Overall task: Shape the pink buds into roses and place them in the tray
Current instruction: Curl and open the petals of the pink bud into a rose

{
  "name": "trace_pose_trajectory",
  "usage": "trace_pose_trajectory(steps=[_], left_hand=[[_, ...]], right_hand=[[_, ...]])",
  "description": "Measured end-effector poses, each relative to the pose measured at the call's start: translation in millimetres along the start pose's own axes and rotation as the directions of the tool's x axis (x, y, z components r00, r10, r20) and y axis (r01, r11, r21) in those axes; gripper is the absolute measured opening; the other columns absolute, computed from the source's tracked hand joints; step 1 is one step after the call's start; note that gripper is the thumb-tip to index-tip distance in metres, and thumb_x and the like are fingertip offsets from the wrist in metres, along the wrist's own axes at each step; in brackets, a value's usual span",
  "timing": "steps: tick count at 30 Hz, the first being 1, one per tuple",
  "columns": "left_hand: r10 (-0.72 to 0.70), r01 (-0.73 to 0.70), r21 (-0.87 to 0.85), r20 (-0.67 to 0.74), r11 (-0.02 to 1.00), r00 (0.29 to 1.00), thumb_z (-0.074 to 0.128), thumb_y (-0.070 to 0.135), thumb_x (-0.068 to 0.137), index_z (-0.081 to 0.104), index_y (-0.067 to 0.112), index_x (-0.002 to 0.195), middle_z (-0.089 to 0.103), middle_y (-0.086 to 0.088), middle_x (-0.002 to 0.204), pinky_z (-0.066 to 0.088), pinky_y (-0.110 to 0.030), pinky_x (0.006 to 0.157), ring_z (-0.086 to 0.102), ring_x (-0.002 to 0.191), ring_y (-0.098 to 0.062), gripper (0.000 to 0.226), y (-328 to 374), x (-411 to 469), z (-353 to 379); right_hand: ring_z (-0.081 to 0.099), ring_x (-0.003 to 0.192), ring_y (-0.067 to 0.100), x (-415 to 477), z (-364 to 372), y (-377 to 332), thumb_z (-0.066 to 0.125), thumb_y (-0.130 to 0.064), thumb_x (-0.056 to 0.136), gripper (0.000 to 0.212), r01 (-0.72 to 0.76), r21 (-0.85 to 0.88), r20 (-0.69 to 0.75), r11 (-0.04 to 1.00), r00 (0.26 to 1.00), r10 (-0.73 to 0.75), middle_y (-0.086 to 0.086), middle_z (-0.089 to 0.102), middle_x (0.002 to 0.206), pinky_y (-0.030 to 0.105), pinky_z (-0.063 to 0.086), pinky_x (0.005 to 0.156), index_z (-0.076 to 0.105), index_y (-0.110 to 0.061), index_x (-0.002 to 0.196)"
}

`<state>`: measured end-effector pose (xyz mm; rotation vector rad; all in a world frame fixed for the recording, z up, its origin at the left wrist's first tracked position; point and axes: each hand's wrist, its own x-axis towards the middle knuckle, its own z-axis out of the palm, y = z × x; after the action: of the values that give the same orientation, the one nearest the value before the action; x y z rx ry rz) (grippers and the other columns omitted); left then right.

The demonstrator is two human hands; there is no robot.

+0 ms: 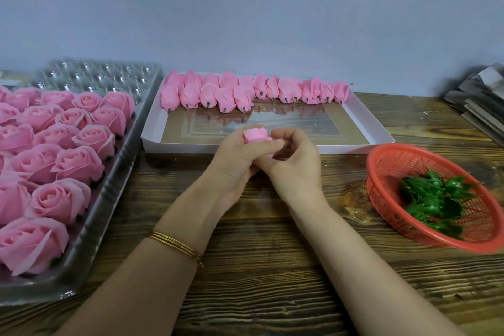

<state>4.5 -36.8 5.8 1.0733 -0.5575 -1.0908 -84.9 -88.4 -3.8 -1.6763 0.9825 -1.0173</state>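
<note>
Head view: two bare hands grasp one pink bud over a wooden table.

At far left a clear tray (90, 226) holds rows of finished roses (58, 199), with bare cups along its far end. Just right of it lies a white box (362, 120) with a row of unshaped buds (245, 90) packed along its far wall, stems toward the camera. In front of the box, above the table (272, 281), the left hand (240, 161), bangles (177, 245) on its wrist, wraps around the bud (255, 135) from the left, thumb across its front. The right hand (294, 166) touches the left, its fingers curled on the bud's right side and base. Well to the right, a red basket (387, 172) holds green leaves (433, 199). Grey cards (480, 101) are stacked at far right.
</note>
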Motion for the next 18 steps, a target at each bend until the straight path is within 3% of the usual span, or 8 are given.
trace_pose_trajectory(steps=[3, 5, 10, 15, 18], left_hand=[[0.019, -0.018, 0.027, -0.017, 0.999, 1.000, 0.064, -0.007, 0.085, 0.049, -0.005, 0.130, 0.071, -0.011, 0.097, 0.054, -0.029, 0.083, 0.068, 0.091, -0.020, 0.048, -3.4, 0.5, -1.2], [0.030, -0.029, 0.034, -0.040, 0.999, 0.999, 0.062, -0.009, 0.086, 0.051, -0.002, 0.128, 0.073, -0.006, 0.090, 0.055, -0.026, 0.076, 0.069, 0.086, -0.015, 0.044, -4.1, 0.7, -1.5], [0.054, -0.047, 0.055, -0.145, 0.997, 0.988, 0.062, -0.006, 0.085, 0.060, 0.006, 0.115, 0.067, -0.022, 0.110, 0.056, -0.036, 0.086, 0.066, 0.096, -0.026, 0.032, -4.1, 0.2, 0.2], [0.142, -0.137, 0.037, -0.182, 0.990, 0.973, 0.056, -0.010, 0.088, 0.060, 0.012, 0.102, 0.069, -0.004, 0.084, 0.055, -0.022, 0.067, 0.066, 0.074, -0.011, 0.026, -4.8, 2.2, 1.2], [0.164, -0.165, 0.012, -0.173, 0.986, 0.971, 0.055, -0.011, 0.088, 0.059, 0.010, 0.106, 0.070, -0.002, 0.082, 0.055, -0.022, 0.068, 0.066, 0.071, -0.010, 0.028, -4.8, 2.2, 1.7]], right_hand=[[0.065, 0.072, 0.006, -2.6, -0.1, 0.6, 0.083, -0.015, 0.065, 0.044, 0.045, -0.043, 0.016, 0.998, 0.999, -0.045, -0.010, 0.067, 0.081, 0.039, 0.056, 0.080, 0.058, -0.027, 0.100], [0.065, 0.071, 0.005, -4.4, -0.1, 1.1, 0.081, -0.014, 0.066, 0.045, 0.078, -0.067, 0.021, 0.995, 0.997, -0.077, -0.012, 0.066, 0.080, 0.039, 0.056, 0.080, 0.056, -0.027, 0.101], [0.060, 0.067, 0.003, -6.9, 0.2, 1.2, 0.082, -0.015, 0.067, 0.049, 0.134, -0.114, 0.047, 0.984, 0.990, -0.129, -0.009, 0.064, 0.080, 0.032, 0.055, 0.074, 0.053, -0.028, 0.104], [0.060, 0.074, 0.004, -7.5, -1.0, 1.4, 0.084, -0.016, 0.066, 0.050, 0.131, -0.072, 0.059, 0.989, 0.990, -0.126, -0.007, 0.065, 0.092, 0.025, 0.054, 0.074, 0.052, -0.030, 0.102], [0.060, 0.072, 0.002, -7.8, -0.8, 2.1, 0.085, -0.016, 0.065, 0.050, 0.123, -0.036, 0.053, 0.992, 0.991, -0.121, -0.010, 0.063, 0.086, 0.022, 0.053, 0.072, 0.048, -0.033, 0.092]])
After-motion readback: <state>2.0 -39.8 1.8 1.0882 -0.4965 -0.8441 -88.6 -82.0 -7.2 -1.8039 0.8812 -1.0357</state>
